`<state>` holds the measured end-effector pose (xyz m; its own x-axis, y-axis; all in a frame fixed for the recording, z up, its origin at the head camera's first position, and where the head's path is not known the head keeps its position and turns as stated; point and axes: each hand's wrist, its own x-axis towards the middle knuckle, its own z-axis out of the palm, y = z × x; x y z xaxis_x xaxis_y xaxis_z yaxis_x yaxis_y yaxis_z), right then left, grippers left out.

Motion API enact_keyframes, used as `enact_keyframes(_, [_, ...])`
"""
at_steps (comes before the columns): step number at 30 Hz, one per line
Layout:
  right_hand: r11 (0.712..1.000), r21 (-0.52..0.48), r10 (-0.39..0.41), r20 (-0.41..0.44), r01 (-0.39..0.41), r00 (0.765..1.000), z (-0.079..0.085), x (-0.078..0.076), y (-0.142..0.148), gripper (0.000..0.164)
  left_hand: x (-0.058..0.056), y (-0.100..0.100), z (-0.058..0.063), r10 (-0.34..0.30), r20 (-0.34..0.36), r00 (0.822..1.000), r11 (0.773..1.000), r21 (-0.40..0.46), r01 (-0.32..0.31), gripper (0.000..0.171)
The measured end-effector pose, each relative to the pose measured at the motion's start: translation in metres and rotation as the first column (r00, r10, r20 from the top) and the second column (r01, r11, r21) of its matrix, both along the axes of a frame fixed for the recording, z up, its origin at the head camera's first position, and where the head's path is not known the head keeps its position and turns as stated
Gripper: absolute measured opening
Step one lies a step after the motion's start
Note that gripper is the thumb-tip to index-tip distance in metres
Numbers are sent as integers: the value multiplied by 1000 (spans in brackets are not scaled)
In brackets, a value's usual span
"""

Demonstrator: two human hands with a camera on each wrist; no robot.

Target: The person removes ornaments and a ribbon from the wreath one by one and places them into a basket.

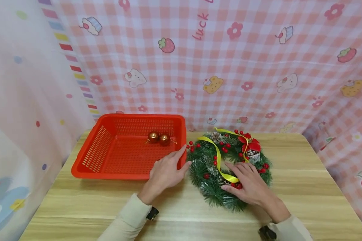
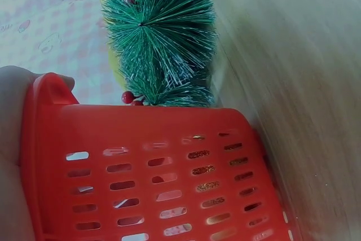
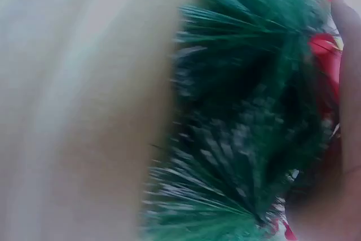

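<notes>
A green Christmas wreath (image 1: pixel 212 194) lies on the table, trimmed with red berries, pinecones and a red flower. Loose yellow ribbon (image 1: pixel 218 160) trails over it. My right hand (image 1: pixel 247 182) rests on its lower right part, fingers stretched toward the central hole, thumb apart. The right wrist view is blurred and shows green needles (image 3: pixel 242 105) beside part of that hand. To the left, my left hand (image 1: pixel 167 170) touches the right rim of a red plastic basket (image 1: pixel 92 175), index finger extended and thumb apart near the wreath. Its other fingers are mostly hidden.
Two shiny copper-coloured ball ornaments (image 1: pixel 153 137) lie inside the basket near its back right corner. The wooden table (image 1: pixel 301 187) extends to the right of the wreath. Behind it hangs a pink checked curtain (image 1: pixel 199 67).
</notes>
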<state>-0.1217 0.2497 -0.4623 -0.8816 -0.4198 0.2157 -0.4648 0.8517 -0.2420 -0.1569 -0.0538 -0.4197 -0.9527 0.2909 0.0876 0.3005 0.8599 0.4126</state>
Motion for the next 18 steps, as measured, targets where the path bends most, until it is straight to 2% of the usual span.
enact_keyframes(4, [993, -117, 6, -90, -17, 996, 14, 0, 7, 76, 0, 0, 1, 0, -14, 1000, 1000, -1, 0, 64])
enact_keyframes(6, [980, -201, -31, -143, 2, 989, 20, -1, 12, 73, 0, 0, 2, 4, -9, 1000, 1000, -2, -4, 64])
enact_keyframes(8, [955, -293, -99, -156, 49, 983, 24, -4, 19, 71, 0, 0, 2, 5, -9, 1000, 1000, -5, -5, 63])
enact_keyframes(10, [915, -382, -185, -113, 129, 976, 24, -7, 27, 69, -1, 0, 2, 6, -6, 1000, 1000, -9, -6, 63])
enact_keyframes(12, [866, -447, -262, -21, 226, 965, 23, -10, 35, 70, 0, 0, 3, 6, -7, 1000, 1000, -17, -6, 63])
enact_keyframes(15, [803, -481, -335, 120, 350, 934, 17, -15, 44, 73, 0, 1, 2, 7, 2, 1000, 1000, -25, -7, 63])
enact_keyframes(18, [778, -471, -351, 222, 415, 910, 11, -19, 50, 78, 0, 1, 1, 8, 8, 1000, 1000, -22, -8, 63])
